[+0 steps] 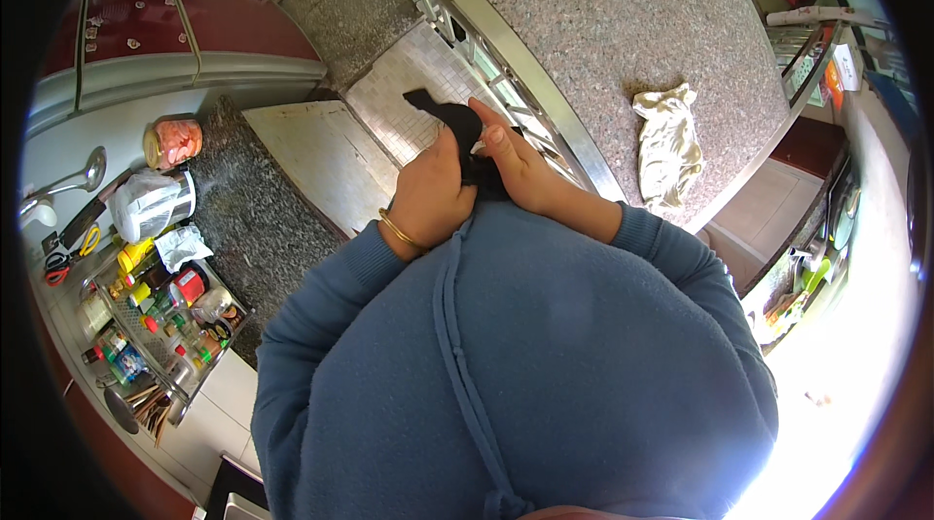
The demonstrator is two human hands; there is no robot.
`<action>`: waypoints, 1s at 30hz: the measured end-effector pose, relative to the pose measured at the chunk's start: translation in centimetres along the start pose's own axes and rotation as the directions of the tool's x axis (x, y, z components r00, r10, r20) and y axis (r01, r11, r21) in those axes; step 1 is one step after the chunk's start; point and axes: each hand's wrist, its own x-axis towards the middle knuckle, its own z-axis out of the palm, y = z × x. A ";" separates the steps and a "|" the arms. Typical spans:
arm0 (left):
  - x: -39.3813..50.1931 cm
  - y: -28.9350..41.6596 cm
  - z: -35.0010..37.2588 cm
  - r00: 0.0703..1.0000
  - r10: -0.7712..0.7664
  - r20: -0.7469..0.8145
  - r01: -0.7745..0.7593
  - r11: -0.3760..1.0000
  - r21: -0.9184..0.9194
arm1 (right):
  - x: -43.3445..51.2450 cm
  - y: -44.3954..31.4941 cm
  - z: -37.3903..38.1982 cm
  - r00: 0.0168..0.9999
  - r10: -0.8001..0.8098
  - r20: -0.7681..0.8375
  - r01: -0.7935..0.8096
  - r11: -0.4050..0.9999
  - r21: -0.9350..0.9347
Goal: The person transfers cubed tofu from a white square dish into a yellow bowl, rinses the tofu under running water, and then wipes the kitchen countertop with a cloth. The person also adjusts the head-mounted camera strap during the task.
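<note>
Both hands are close together in front of my belly, over a black strap-like piece [458, 122] that looks like fabric. My left hand [432, 192], with a gold bangle at the wrist, is closed around its near side. My right hand [522, 168] grips it from the other side, thumb up. One end of the strap sticks out beyond the hands, pointing forward and left. More black material shows below, between the palms, and its lower part is hidden by the hands and my blue sweatshirt [554, 345].
A granite counter [569, 31] with a metal edge lies ahead right, bearing a crumpled pale cloth [668, 144]. On the left, a dark stone counter [241, 206] holds a rack [164, 345] of bottles, a jar [173, 143] and a bagged container [153, 202]. A red refrigerator [226, 16] stands beyond.
</note>
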 end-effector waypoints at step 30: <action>-9.1 -8.1 -8.3 0.572 -0.500 0.650 0.413 0.861 0.298 | -5.0 12.8 -19.6 0.917 -0.311 -0.251 -0.133 0.356 -0.925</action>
